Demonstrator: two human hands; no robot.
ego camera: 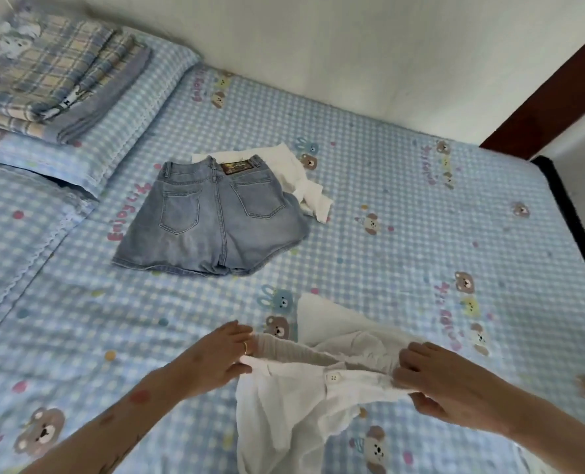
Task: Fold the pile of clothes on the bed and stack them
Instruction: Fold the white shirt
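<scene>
A white buttoned garment [294, 405] hangs by its waistband above the near part of the bed. My left hand [215, 357] grips the band's left end and my right hand [434, 381] grips its right end, stretching it between them. Part of its white cloth [325, 319] trails on the sheet behind. Farther back, light-blue denim shorts [212, 217] lie flat, back pockets up. They partly cover a crumpled white garment [304, 186] that sticks out at their right.
The bed has a blue-checked sheet with bear prints [404, 234]. A folded plaid blanket [51, 73] rests on the pillow at the back left. A white wall runs behind, and a dark wooden frame [551, 94] and the bed's black edge [571, 213] stand at the right.
</scene>
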